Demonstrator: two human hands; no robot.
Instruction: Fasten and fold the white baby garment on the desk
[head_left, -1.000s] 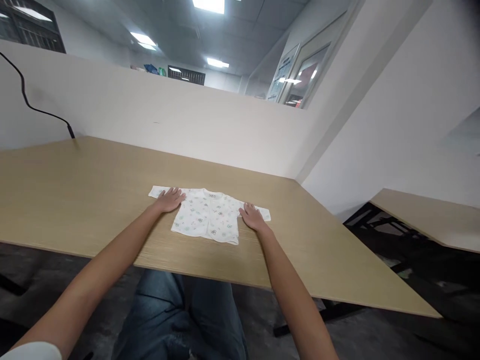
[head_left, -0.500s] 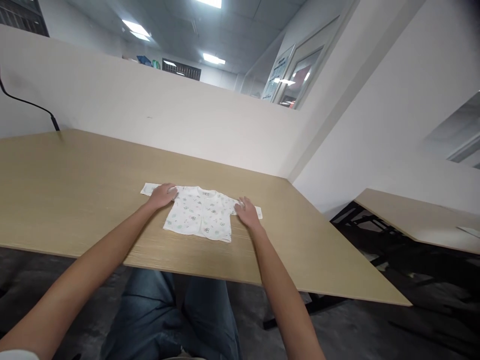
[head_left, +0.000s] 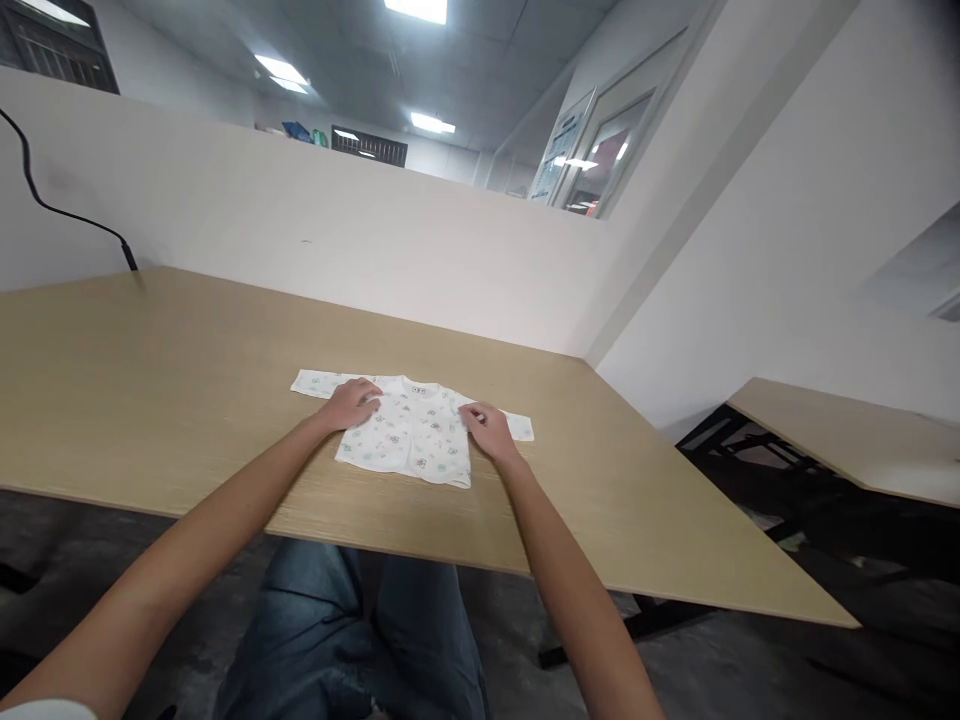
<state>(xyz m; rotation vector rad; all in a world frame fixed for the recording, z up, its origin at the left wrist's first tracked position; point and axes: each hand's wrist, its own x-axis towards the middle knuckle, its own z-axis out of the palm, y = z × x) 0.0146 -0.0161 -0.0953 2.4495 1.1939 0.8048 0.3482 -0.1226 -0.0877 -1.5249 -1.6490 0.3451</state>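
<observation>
A small white baby shirt (head_left: 409, 430) with a scattered print lies flat on the wooden table (head_left: 195, 400), its sleeves spread to both sides and its neckline toward the wall. My left hand (head_left: 352, 403) rests on the left shoulder, where the sleeve joins the body. Its fingers point right, with thumb and fingers apart. On the opposite side, my right hand (head_left: 487, 432) touches the right shoulder and the start of that sleeve. Those fingers are slightly bent but parted, and no cloth shows gathered in them. Part of each sleeve is hidden under the hands.
A white partition wall (head_left: 420, 250) rises behind the table. At the back left, a black cable (head_left: 75, 213) runs down to the tabletop. Another table (head_left: 847, 430) stands to the right. My legs in jeans (head_left: 315, 630) are under the front edge.
Both hands have slid inward along the sleeves to the shoulders, uncovering more of each sleeve. The shirt still lies spread flat; the view has shifted slightly.
</observation>
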